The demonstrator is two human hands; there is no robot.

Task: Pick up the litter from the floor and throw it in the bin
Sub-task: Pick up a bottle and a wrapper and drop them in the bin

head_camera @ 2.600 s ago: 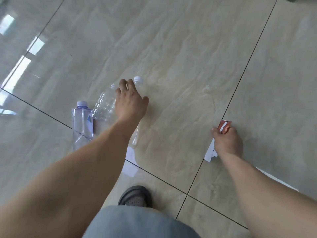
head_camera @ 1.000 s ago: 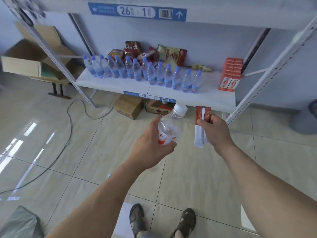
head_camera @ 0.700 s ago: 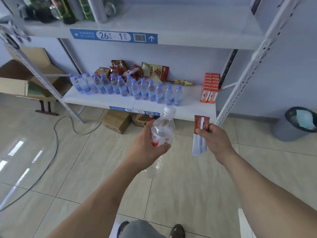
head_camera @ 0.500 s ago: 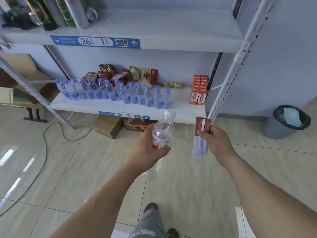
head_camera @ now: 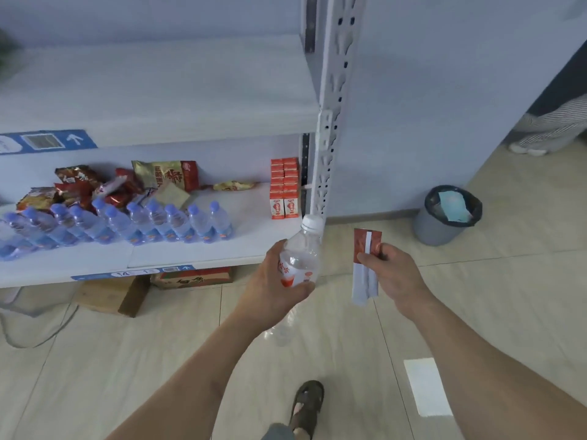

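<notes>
Two hands carrying litter, grey round plastic bin (head_camera: 444,222) ahead to the right.

Left hand (head_camera: 273,287): fingers curled round a clear, crumpled plastic bottle with white cap and red-and-white label (head_camera: 300,258), held upright, left of and nearer than the bin; its lower body is largely hidden behind the hand and hard to make out. Right hand (head_camera: 392,274): thumb and fingers pinching a flat red-and-white paper wrapper (head_camera: 365,265) that hangs down, between bottle and bin, apart from both. Bin: black liner, pale blue item inside, contents otherwise unclear; stands on the beige tiled floor (head_camera: 508,296) beside the white metal shelf upright (head_camera: 330,122). White paper rectangle (head_camera: 427,387) lies on the floor, nearer than the bin. Brown sandalled foot (head_camera: 306,408) is partly cut off.
</notes>
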